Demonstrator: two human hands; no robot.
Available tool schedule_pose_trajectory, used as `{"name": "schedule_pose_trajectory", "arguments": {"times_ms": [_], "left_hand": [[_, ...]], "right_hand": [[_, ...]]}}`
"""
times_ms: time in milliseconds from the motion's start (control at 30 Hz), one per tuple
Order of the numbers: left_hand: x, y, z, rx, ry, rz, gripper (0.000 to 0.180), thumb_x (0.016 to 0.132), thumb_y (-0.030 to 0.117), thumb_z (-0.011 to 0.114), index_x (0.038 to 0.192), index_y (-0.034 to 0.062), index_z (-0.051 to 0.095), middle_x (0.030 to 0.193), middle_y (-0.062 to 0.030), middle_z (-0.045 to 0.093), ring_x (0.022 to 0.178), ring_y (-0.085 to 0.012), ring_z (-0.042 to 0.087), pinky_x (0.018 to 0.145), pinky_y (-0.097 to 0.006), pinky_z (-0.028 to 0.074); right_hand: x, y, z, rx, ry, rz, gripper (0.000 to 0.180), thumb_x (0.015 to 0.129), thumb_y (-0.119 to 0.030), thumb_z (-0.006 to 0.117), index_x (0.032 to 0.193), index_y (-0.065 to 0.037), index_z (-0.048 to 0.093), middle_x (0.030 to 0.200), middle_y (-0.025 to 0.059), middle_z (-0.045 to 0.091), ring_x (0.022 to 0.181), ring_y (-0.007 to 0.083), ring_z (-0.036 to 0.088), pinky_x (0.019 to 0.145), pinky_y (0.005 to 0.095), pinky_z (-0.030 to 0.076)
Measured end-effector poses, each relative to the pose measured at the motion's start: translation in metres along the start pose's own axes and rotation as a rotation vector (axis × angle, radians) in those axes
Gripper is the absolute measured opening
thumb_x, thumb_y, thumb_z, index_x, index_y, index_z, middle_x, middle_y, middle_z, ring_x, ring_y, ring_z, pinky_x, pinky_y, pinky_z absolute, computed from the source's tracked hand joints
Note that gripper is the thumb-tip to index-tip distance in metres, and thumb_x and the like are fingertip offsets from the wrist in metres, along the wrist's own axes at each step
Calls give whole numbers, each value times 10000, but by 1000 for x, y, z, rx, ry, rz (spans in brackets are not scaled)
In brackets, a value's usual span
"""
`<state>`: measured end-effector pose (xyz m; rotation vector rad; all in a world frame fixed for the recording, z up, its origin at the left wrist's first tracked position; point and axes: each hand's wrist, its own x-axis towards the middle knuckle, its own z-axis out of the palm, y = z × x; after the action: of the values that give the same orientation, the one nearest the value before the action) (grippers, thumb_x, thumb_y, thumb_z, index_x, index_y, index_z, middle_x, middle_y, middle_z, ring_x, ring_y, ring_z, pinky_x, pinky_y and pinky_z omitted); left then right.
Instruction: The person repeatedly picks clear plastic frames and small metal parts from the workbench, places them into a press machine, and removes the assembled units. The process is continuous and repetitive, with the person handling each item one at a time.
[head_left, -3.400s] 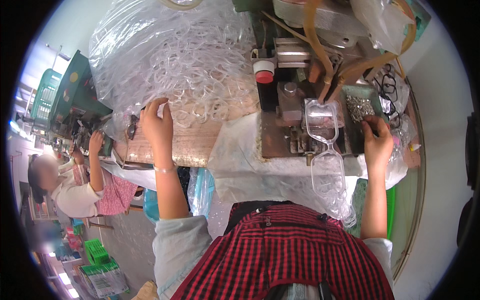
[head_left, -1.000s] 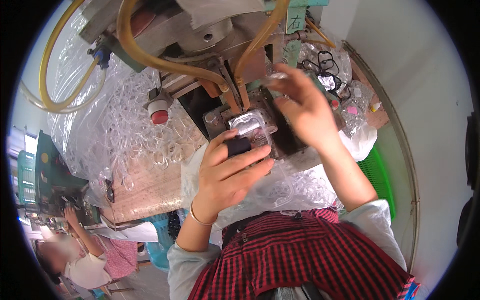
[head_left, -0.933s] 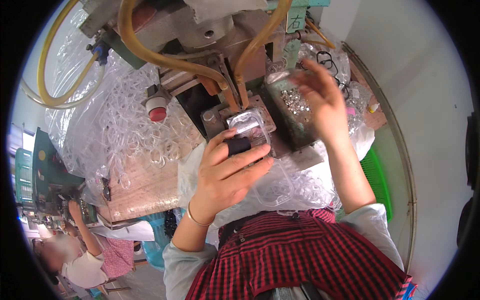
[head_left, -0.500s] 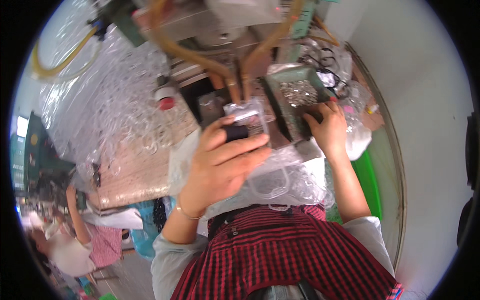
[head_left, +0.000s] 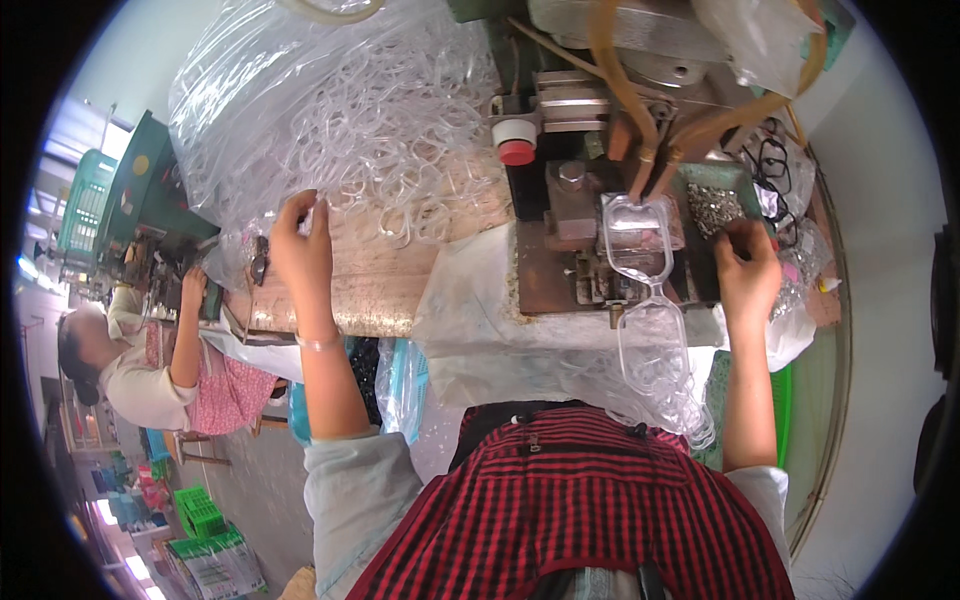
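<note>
Hanging over green tray (head_left: 738,180) of metal bits (head_left: 714,208): right hand (head_left: 747,275), fingers curled, can't tell if pinching. Left hand (head_left: 303,250) half-curled, grip unclear; bag (head_left: 230,90) of plastic frames (head_left: 400,170) beyond it.

Both arms forward, hands well apart, palms not visible.
Our left hand (head_left: 303,250) is out to the left, fingers bent and gathered near the thumb; can't tell if the tips meet. Left forearm (head_left: 337,392) is bare, tilting a bit outward toward the hand. Our right hand (head_left: 754,282) is off to the right, fingers curled, thumb close to the index finger. Right forearm (head_left: 750,400) is bare, running nearly straight ahead.
</note>
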<state>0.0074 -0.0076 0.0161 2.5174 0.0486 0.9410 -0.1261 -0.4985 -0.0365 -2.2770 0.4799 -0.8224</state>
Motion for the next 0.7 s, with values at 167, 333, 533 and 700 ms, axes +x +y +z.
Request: {"name": "schedule_pose_trajectory", "arguments": {"times_ms": [167,333,533,700], "left_hand": [[24,-102,109,143,-260,-434,382,806,262,852,978,-32,678,797,-127,700,682,-207,649,623,-335,518],[-26,-120,136,-643,-117,-635,397,814,260,855,969,-34,640,656,-48,585,490,-115,516,433,-262,398],[-41,-28,68,-28,-321,-379,332,846,300,812,896,2,676,663,-54,610,577,-115,565,519,-277,431],[-32,38,24,-224,-223,-145,262,929,257,721,942,-4,690,763,-70,661,701,-165,648,623,-303,488]], "right_hand": [[1,9,13,54,14,-34,100,886,-96,707,975,-49,706,899,148,733,828,296,722,763,354,538],[-16,8,-20,63,115,69,89,850,-34,730,939,-36,735,926,138,724,855,300,690,807,355,527],[-4,-61,-35,438,-123,-95,135,806,6,745,934,-37,749,920,106,732,864,247,680,829,330,513],[8,-106,16,822,-167,-76,338,801,50,742,1122,-29,672,884,13,668,865,110,630,842,262,501]]}}
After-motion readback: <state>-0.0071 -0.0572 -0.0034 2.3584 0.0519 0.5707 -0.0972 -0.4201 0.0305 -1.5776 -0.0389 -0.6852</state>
